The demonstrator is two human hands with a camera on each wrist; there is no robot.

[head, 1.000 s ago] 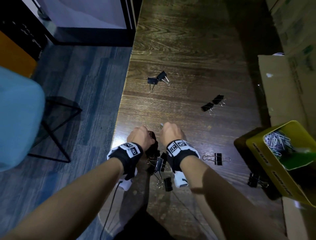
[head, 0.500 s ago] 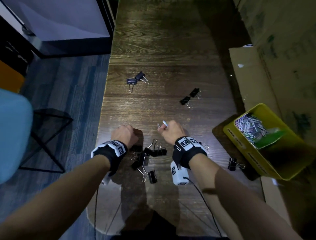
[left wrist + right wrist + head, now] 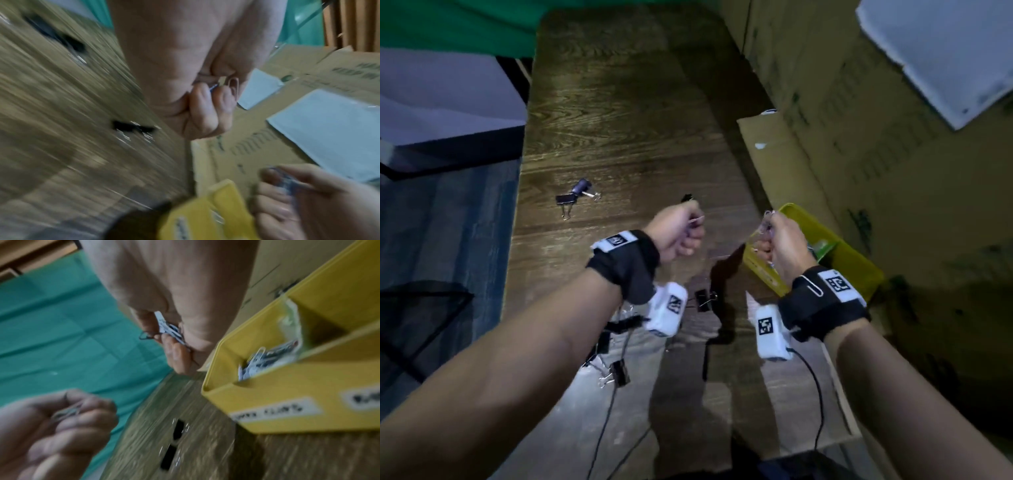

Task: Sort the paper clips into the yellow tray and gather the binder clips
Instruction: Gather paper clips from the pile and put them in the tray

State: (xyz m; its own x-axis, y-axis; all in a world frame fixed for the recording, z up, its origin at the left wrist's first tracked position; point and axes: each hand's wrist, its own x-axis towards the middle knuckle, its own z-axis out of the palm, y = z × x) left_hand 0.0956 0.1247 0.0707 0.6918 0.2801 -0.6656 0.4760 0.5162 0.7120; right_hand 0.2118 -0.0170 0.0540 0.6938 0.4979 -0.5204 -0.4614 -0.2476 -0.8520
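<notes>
The dark wood-grain table (image 3: 619, 120) is carrying the compartmented yellow plastic tray (image 3: 859, 267) just beyond my right hand (image 3: 780, 246), the nearer one, which is pinching a bunch of thin wire paper clips (image 3: 170, 331); my left hand (image 3: 678, 233) is pinching a few more, further left.

Both hands, left (image 3: 677, 230) and right (image 3: 781, 247), pinch paper clips (image 3: 767, 224) beside the yellow tray (image 3: 856, 263).

Bare-armed and sleeveless to the elbow, the person wears on each wrist a black fabric wristband (image 3: 625, 262) carrying a white square-patterned marker tag (image 3: 839, 284), under which hangs a white box-shaped camera unit (image 3: 667, 310) trailing a thin black cable (image 3: 820, 407) toward the frame's bottom.
</notes>
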